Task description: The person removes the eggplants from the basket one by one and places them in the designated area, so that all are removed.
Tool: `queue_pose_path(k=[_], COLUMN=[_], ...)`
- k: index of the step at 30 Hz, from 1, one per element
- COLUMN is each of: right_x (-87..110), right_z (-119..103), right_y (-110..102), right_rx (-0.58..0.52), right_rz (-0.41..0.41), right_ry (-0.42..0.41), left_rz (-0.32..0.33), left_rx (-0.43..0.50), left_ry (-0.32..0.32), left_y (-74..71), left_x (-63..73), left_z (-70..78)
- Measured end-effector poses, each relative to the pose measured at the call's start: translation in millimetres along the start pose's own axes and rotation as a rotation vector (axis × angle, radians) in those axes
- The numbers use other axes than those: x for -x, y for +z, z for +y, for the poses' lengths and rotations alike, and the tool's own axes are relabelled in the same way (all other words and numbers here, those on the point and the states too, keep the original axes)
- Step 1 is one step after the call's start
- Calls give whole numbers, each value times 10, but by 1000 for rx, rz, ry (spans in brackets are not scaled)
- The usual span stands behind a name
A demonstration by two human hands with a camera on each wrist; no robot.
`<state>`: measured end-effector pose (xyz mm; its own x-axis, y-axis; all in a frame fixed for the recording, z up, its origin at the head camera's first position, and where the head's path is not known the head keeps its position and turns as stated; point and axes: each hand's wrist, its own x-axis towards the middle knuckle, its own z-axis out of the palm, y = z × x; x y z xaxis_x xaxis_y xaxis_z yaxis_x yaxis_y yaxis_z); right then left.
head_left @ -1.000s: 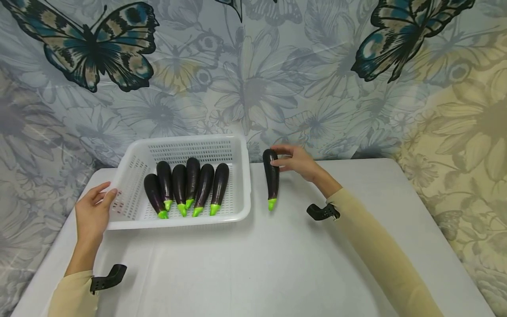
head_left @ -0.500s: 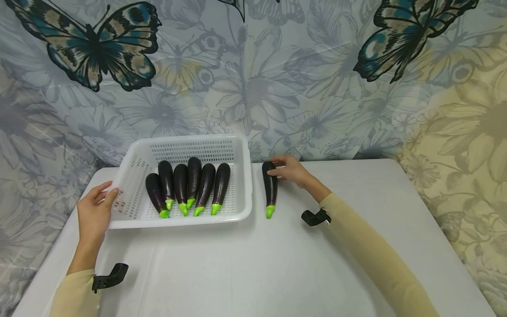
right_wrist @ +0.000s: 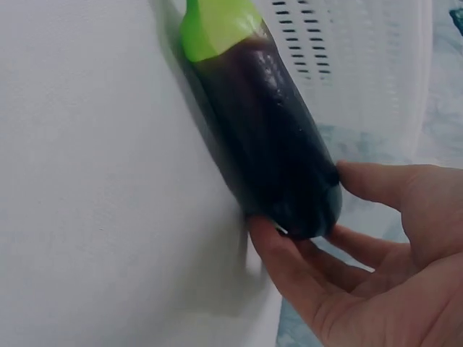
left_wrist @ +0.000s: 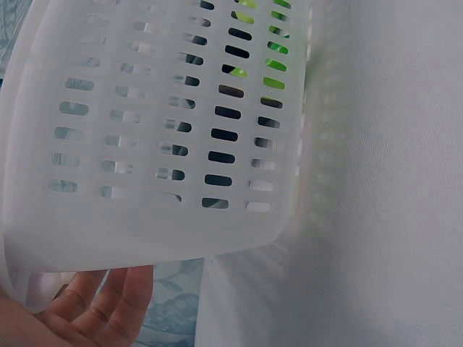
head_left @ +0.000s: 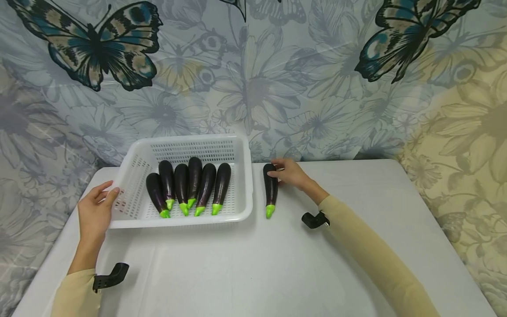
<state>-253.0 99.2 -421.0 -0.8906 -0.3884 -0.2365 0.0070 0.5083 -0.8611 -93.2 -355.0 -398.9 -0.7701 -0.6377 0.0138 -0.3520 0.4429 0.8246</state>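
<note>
My left hand (head_left: 94, 213) grips the left rim of a white plastic basket (head_left: 248, 198), thumb on top and fingers beneath, as the left wrist view shows behind the slotted wall (left_wrist: 145, 231). Several dark purple eggplants (head_left: 206, 185) with bright green stem ends lie side by side in it, stems toward me. To the basket's right, one more eggplant (head_left: 271, 189) lies along the white tabletop, green end toward me. Around its rounded far end my right hand (head_left: 291, 172) pinches with thumb and fingers; the right wrist view shows the fingertips against its dark skin (right_wrist: 260, 123).
A white cloth covers the table (head_left: 253, 268). Behind it hangs a floral curtain (head_left: 253, 88) with large butterflies, close to the table's back edge. A black wrist mount (head_left: 111, 276) sits on the left sleeve, another black mount (head_left: 314, 220) on the right.
My right hand has brought the single eggplant down and slightly toward me, onto the tabletop, and in the last half second has barely moved. The left hand and basket stay in place.
</note>
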Motion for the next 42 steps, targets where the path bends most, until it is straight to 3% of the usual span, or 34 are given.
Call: queue_pose_path(k=[6, 16, 23, 42], right_x=[28, 7, -45, -74], right_z=[-13, -18, -9, 0], right_y=[15, 3, 29, 22], right_rx=[73, 70, 67, 117], right_rz=[25, 16, 28, 32], right_ry=[2, -4, -51, -119], left_rz=[-3, -7, 3, 5], left_rx=[-7, 12, 23, 19], left_ry=[-1, 14, 28, 12], left_y=[5, -10, -3, -5], left_x=[-8, -13, -13, -4], left_z=[2, -26, -23, -25])
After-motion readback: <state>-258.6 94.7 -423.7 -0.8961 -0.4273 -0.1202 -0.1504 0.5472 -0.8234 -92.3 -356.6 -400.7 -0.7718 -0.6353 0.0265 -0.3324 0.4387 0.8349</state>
